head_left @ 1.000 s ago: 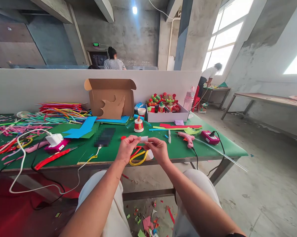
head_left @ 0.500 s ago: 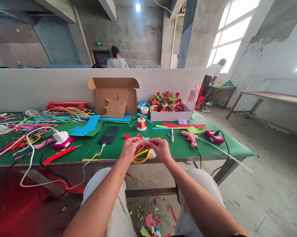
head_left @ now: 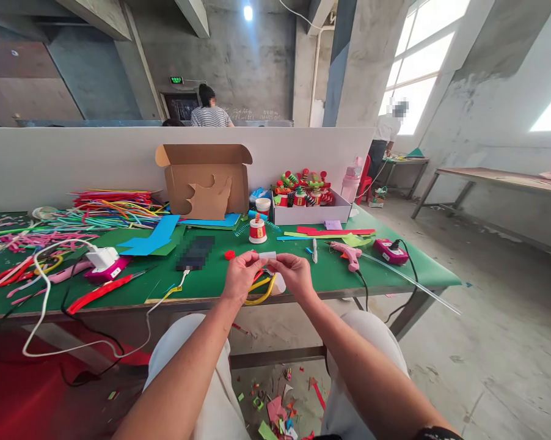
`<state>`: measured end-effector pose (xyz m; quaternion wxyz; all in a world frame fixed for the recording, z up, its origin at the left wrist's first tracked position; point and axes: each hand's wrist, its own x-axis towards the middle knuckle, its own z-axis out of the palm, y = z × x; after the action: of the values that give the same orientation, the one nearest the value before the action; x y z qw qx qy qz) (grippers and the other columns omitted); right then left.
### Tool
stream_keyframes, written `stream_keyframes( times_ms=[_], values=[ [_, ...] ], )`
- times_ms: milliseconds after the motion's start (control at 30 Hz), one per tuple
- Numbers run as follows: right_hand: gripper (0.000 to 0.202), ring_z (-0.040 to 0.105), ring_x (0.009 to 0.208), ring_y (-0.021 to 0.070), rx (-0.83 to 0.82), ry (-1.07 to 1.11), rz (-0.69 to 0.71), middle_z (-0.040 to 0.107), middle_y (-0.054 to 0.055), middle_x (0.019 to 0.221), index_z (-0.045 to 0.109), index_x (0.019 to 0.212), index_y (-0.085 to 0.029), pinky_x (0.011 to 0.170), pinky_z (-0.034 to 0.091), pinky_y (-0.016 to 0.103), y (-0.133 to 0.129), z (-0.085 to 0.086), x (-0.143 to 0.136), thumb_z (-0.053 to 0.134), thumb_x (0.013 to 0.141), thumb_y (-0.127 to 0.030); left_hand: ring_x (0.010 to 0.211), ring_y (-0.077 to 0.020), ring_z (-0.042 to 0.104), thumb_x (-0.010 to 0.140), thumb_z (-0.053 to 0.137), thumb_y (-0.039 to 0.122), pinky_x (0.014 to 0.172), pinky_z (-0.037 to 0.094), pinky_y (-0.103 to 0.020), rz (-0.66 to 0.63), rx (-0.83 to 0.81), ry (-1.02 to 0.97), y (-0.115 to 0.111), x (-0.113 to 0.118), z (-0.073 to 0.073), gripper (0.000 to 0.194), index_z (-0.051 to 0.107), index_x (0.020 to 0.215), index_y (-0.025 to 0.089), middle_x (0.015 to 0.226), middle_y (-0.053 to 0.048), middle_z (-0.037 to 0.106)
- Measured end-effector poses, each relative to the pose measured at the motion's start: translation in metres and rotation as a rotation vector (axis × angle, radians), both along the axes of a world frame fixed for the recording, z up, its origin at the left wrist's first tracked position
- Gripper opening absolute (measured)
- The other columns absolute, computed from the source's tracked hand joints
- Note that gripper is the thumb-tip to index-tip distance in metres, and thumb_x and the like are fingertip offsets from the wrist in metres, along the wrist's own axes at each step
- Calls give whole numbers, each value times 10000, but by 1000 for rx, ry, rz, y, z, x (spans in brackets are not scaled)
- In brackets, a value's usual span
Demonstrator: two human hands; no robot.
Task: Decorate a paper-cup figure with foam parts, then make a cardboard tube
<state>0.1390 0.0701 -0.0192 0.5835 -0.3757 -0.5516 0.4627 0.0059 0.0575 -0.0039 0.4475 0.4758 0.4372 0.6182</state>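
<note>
Between my two hands is a small whitish rolled piece [head_left: 267, 255], which looks like paper or tape. My left hand [head_left: 241, 275] pinches its left end and my right hand [head_left: 294, 272] pinches its right end, just above the table's front edge. Scissors with yellow handles [head_left: 259, 298] lie under my hands, partly hidden, beside a white round piece [head_left: 279, 283]. Behind my hands stands a paper cup figure [head_left: 258, 232], white and red, with a blue roll on top. A small red disc [head_left: 229, 255] is left of my left fingers.
A pink glue gun [head_left: 349, 254] with a long clear stick lies right, near a purple power socket [head_left: 390, 251]. Paper strips [head_left: 335, 233] lie behind it. A box [head_left: 310, 215] of finished figures, a brown carton [head_left: 206, 183], a phone [head_left: 195, 253] and a red-handled knife [head_left: 102, 292] are around.
The view has shifted slightly, so the table things appear further left. Both hands still pinch the whitish piece, and more of it shows between the fingers.
</note>
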Motion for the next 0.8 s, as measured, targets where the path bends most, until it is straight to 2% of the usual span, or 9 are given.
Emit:
stream_keyframes(
  times_ms=[100, 200, 300, 433, 567, 633, 700, 733, 800],
  values=[
    [332, 680, 639, 201, 0, 56, 64, 726, 29, 672, 722, 704, -196, 676, 567, 331, 0, 1, -1, 796, 597, -501, 655, -134, 536, 562, 804, 476, 654, 447, -255, 41, 61, 28, -1, 1, 1, 356, 649, 607, 159, 613, 11, 603],
    [281, 671, 659, 195, 61, 51, 65, 723, 22, 701, 714, 733, -212, 683, 565, 332, -1, 2, -1, 769, 652, -476, 687, -144, 536, 611, 778, 473, 688, 455, -266, 42, 112, 66, -4, 0, 4, 331, 653, 615, 167, 634, 8, 596],
    [186, 662, 716, 201, 284, -96, -90, 722, 34, 767, 717, 745, -236, 706, 551, 340, -4, 3, 3, 707, 757, -421, 775, -164, 561, 639, 771, 451, 735, 461, -278, 16, 190, 126, -5, -4, 6, 295, 678, 653, 172, 771, -22, 635],
    [176, 631, 813, 191, 672, -420, -294, 701, 66, 921, 743, 833, -246, 734, 507, 321, -10, 7, 12, 592, 895, -312, 916, -183, 570, 641, 787, 387, 718, 459, -258, -22, 259, 203, -1, -11, 5, 300, 717, 858, 193, 1057, -63, 631],
    [219, 555, 796, 175, 924, -801, -497, 666, 64, 903, 739, 911, -245, 732, 406, 317, -16, 12, 16, 524, 951, -240, 928, -190, 570, 627, 795, 396, 697, 471, -257, -32, 119, 265, 1, -16, 0, 369, 705, 920, 190, 1090, -81, 616],
    [223, 523, 786, 169, 993, -914, -549, 649, 53, 862, 730, 927, -240, 754, 365, 322, -18, 13, 15, 512, 959, -207, 955, -192, 574, 633, 800, 387, 710, 490, -266, -38, 56, 298, -1, -19, 0, 508, 669, 1096, 227, 1230, -94, 579],
    [226, 492, 774, 165, 1018, -985, -543, 631, 44, 836, 725, 913, -232, 758, 340, 320, -18, 13, 15, 507, 964, -198, 1072, -207, 567, 666, 793, 360, 803, 505, -295, -104, 105, 345, -4, -24, 2, 651, 576, 1276, 290, 1398, -95, 489],
    [224, 480, 770, 164, 1016, -1026, -507, 622, 40, 828, 723, 901, -232, 753, 332, 316, -17, 14, 15, 511, 964, -200, 1152, -221, 545, 684, 787, 347, 870, 497, -314, -162, 155, 375, -5, -27, 3, 676, 548, 1315, 311, 1448, -89, 453],
    [208, 465, 769, 165, 1003, -1109, -382, 610, 30, 818, 722, 876, -238, 734, 324, 308, -14, 15, 16, 532, 958, -212, 1285, -250, 478, 703, 779, 332, 987, 455, -350, -288, 217, 450, -7, -34, 6, 631, 578, 1300, 310, 1453, -81, 475]
  ],
)
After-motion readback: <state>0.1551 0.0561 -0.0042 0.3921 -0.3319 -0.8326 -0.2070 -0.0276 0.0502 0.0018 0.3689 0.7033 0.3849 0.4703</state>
